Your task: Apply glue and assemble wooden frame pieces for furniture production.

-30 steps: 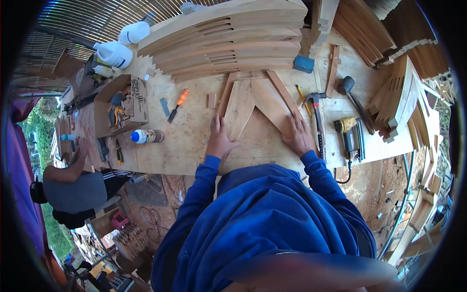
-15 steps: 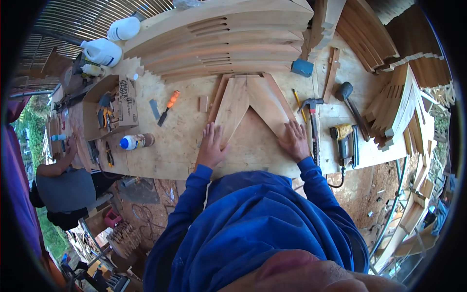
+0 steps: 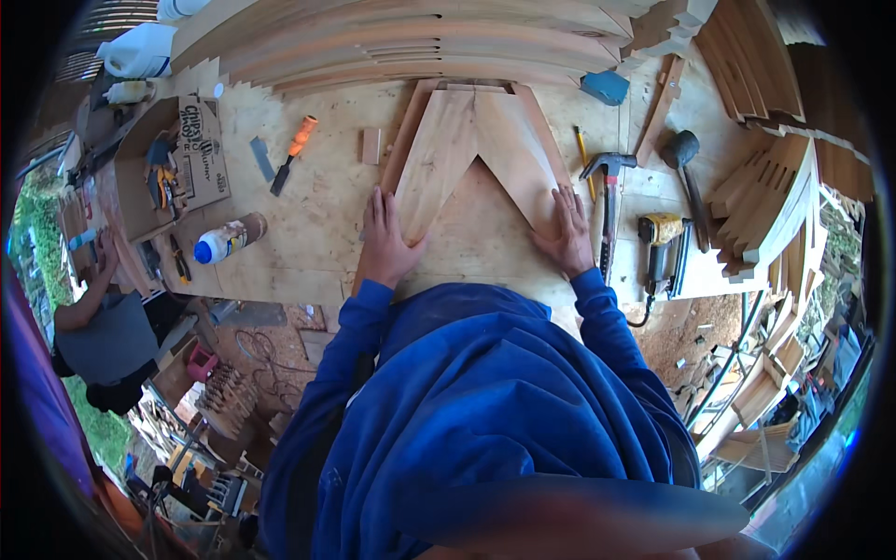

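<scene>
Two pale wooden boards meet at their far ends in an upside-down V on the workbench: a left board (image 3: 441, 154) and a right board (image 3: 519, 159). Darker wood strips show along their outer sides. My left hand (image 3: 389, 241) rests at the near end of the left board, its fingers stretched along the outer edge and its thumb toward the inside. On the near end of the right board lies my right hand (image 3: 566, 235), fingers extended forward, thumb inward. Both hands are open against the wood, and they partly hide the boards' near ends.
Right of the boards lie a pencil (image 3: 584, 163), a claw hammer (image 3: 609, 201), a nail gun (image 3: 661, 247) and a mallet (image 3: 683, 159). To the left are a chisel (image 3: 297, 149), a glue bottle (image 3: 229, 238) and a cardboard box (image 3: 210, 154). Stacked curved boards (image 3: 411, 47) stand behind. A co-worker (image 3: 107, 327) sits at far left.
The view has tilted, so the bench sits higher in the picture. My left hand's fingers have shifted from the board's top toward its outer edge. My right hand stays on its board.
</scene>
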`<move>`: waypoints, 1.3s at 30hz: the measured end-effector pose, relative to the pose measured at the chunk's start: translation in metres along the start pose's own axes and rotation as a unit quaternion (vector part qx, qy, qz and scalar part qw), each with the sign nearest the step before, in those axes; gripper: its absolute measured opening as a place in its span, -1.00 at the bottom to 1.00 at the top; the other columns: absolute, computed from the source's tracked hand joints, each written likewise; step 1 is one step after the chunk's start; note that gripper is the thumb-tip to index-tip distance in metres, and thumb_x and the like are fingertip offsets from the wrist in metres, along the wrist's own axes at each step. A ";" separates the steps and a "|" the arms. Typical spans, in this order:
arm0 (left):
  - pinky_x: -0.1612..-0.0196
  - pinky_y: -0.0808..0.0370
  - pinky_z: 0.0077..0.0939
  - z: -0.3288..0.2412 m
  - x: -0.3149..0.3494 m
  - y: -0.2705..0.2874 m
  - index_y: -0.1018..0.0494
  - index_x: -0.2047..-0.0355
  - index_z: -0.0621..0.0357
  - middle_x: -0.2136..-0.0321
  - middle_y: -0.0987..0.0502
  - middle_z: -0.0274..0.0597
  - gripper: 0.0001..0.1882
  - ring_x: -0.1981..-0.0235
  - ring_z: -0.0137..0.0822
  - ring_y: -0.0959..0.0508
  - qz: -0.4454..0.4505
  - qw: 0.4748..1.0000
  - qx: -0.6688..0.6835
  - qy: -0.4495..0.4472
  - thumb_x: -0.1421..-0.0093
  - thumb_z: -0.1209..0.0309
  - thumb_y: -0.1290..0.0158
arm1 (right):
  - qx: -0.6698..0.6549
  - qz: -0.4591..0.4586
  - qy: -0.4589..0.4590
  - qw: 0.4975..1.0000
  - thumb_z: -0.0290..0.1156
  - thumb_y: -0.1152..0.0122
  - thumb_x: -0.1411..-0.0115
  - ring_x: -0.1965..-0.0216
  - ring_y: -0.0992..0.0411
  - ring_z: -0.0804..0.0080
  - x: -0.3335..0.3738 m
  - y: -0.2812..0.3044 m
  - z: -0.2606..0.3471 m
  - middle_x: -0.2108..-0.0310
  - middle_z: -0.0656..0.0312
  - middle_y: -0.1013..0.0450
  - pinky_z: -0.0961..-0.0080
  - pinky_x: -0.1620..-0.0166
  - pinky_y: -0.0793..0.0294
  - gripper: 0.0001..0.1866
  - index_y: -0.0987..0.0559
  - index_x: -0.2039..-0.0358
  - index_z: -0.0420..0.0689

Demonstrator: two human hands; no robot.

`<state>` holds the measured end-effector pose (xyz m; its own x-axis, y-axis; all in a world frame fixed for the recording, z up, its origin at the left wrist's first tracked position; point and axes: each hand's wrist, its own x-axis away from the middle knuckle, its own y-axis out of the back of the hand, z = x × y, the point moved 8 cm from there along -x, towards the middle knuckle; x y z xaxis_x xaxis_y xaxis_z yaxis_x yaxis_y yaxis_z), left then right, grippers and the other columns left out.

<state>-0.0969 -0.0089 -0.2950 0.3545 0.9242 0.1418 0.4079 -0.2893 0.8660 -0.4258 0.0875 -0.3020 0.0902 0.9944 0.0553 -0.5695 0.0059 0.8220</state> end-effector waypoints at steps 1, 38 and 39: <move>-0.40 -0.14 0.15 0.001 0.003 0.001 -0.10 -0.36 0.42 -0.39 -0.07 0.39 0.05 -0.39 0.40 -0.10 -0.002 1.000 0.001 0.003 -0.04 0.06 -0.31 | -0.026 -0.006 -0.004 1.000 -0.25 -0.56 0.04 -0.42 -0.15 -0.06 0.001 0.002 0.002 -0.36 -0.18 -0.23 0.03 -0.49 0.00 -0.03 -0.28 -0.34 -0.21; -0.40 -0.19 -0.01 -0.003 -0.003 0.012 -0.12 -0.36 0.35 -0.41 -0.04 0.30 0.06 -0.40 0.29 -0.11 -0.061 0.997 -0.033 -0.021 0.05 0.11 -0.37 | -0.059 -0.035 -0.017 0.997 -0.26 -0.50 0.03 -0.41 -0.17 -0.08 0.004 0.005 0.007 -0.34 -0.13 -0.27 0.19 -0.41 -0.20 -0.04 -0.25 -0.38 -0.13; -0.40 -0.18 -0.01 -0.002 0.000 0.010 -0.12 -0.35 0.36 -0.42 -0.02 0.30 0.06 -0.41 0.31 -0.08 -0.067 0.996 -0.039 -0.038 0.05 0.13 -0.37 | -0.068 -0.033 -0.027 0.997 -0.25 -0.50 0.03 -0.38 -0.21 -0.10 0.004 0.007 0.011 -0.34 -0.14 -0.26 0.18 -0.39 -0.26 -0.04 -0.25 -0.37 -0.14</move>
<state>-0.0950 -0.0115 -0.2853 0.3650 0.9309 -0.0127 0.3904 -0.1407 0.9098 -0.4208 0.0902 -0.2898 0.1725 0.9843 0.0375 -0.6667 0.0887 0.7400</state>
